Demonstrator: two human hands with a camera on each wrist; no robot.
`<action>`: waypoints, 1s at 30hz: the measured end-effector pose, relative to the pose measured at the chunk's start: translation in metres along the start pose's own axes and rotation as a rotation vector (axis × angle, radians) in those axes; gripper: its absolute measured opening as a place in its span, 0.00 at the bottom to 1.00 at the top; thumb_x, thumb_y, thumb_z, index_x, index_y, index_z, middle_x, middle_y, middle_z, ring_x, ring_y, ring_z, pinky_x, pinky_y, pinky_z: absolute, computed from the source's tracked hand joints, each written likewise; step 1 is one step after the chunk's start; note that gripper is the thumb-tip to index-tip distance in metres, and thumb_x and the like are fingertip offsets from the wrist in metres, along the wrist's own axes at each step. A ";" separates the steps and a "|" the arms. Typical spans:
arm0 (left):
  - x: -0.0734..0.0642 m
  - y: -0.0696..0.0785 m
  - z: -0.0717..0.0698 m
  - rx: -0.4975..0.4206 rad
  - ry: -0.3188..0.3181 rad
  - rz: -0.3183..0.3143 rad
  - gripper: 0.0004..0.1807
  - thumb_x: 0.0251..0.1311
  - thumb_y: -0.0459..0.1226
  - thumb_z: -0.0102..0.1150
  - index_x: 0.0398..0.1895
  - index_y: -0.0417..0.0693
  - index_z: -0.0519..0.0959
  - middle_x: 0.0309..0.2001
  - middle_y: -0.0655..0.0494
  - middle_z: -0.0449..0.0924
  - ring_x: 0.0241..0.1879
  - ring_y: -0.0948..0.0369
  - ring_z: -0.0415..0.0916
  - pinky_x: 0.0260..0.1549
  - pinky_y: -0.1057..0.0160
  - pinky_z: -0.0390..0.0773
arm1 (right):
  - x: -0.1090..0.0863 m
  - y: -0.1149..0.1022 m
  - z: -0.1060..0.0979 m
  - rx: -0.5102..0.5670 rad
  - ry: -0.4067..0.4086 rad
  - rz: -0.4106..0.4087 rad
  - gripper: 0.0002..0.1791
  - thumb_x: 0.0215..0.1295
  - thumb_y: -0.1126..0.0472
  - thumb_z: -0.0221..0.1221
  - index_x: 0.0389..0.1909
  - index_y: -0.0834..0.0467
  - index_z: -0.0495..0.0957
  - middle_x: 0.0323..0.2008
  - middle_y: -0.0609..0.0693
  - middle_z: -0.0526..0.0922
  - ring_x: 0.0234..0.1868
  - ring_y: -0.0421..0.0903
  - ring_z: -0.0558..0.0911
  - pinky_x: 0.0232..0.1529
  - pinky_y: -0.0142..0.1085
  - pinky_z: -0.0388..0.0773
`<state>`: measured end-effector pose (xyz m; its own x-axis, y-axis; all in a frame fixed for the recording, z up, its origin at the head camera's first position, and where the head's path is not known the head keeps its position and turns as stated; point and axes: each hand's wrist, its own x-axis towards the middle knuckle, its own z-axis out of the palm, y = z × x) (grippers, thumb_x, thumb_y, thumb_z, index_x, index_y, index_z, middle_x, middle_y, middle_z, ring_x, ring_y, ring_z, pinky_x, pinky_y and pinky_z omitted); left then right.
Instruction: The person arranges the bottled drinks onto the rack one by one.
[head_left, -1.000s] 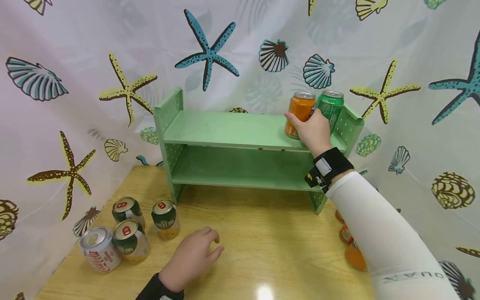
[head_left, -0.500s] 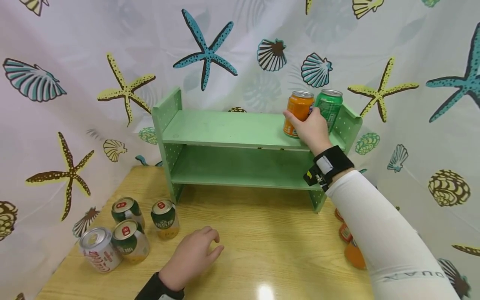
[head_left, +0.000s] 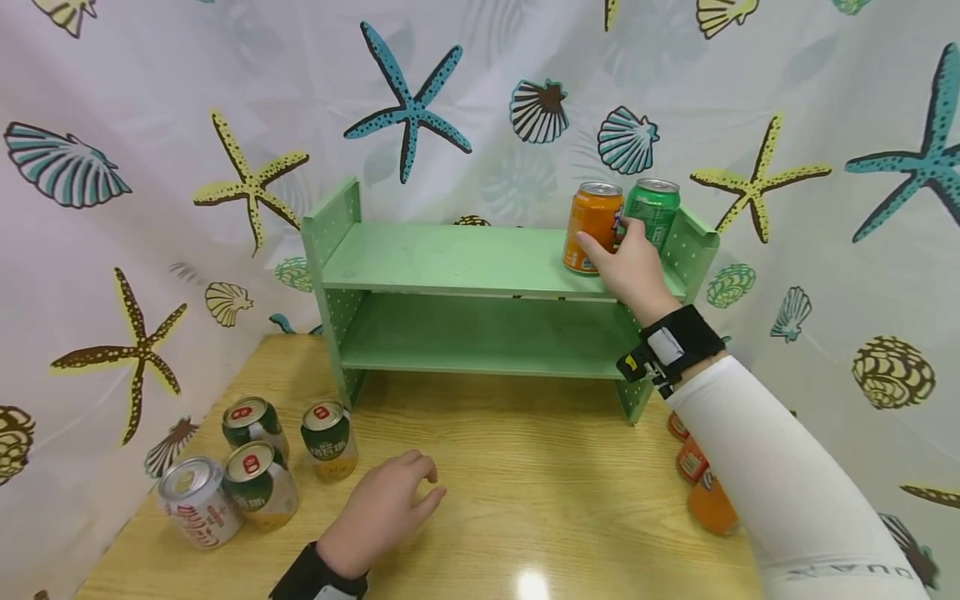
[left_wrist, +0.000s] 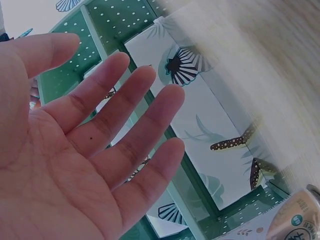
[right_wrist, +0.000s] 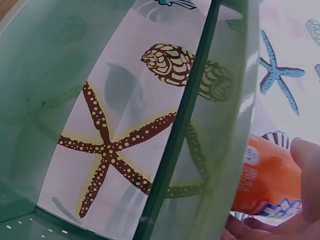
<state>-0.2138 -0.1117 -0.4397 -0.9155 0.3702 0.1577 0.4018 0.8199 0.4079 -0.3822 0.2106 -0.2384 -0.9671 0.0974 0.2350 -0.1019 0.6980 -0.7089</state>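
So the right hand is up at an orange soda can, which stands upright near the right end of the top board of a pale green two-tier shelf. The thumb lies across the front of the can and the fingers go round its right side, in a loose C. The right wrist view shows a sliver of background between the lower fingers and the can, so I honestly can't tell if there's a real grip or just a touch. A green can stands right beside it, by the shelf's end panel.

Left hand is just hanging out low over the worktop, fingers relaxed and slightly spread, palm holding nothing. Can't tell if it's touching the wood. Nearest thing to it is one of three dark green and gold cans; the other two sit further left, next to a silver can with red script on it.

Over on the right, partly behind the white sleeve, there's a second orange can with a couple of red cans behind it. Backdrop is a white curtain with starfish and shells.
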 end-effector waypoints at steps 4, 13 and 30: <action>0.001 -0.001 0.001 -0.004 0.003 -0.002 0.09 0.65 0.44 0.69 0.37 0.49 0.83 0.37 0.57 0.82 0.31 0.65 0.76 0.30 0.62 0.76 | -0.008 0.002 -0.006 0.006 -0.005 -0.011 0.54 0.72 0.30 0.52 0.81 0.63 0.43 0.73 0.68 0.65 0.71 0.63 0.69 0.70 0.57 0.69; 0.002 0.003 -0.001 -0.020 0.050 0.010 0.06 0.66 0.41 0.68 0.33 0.53 0.82 0.35 0.60 0.82 0.30 0.67 0.76 0.29 0.64 0.75 | -0.024 0.009 -0.014 0.010 0.067 -0.061 0.48 0.74 0.33 0.51 0.80 0.61 0.49 0.73 0.64 0.68 0.73 0.62 0.67 0.70 0.58 0.68; 0.003 0.004 -0.004 -0.029 0.080 0.036 0.07 0.66 0.40 0.68 0.31 0.53 0.81 0.32 0.61 0.80 0.25 0.70 0.67 0.25 0.68 0.69 | -0.050 0.024 -0.016 -0.015 0.204 -0.236 0.28 0.79 0.45 0.52 0.63 0.64 0.74 0.61 0.63 0.75 0.64 0.61 0.73 0.65 0.58 0.68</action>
<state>-0.2147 -0.1092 -0.4339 -0.8999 0.3616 0.2437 0.4343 0.7934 0.4264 -0.3323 0.2334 -0.2565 -0.8502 0.0704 0.5217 -0.3135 0.7284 -0.6092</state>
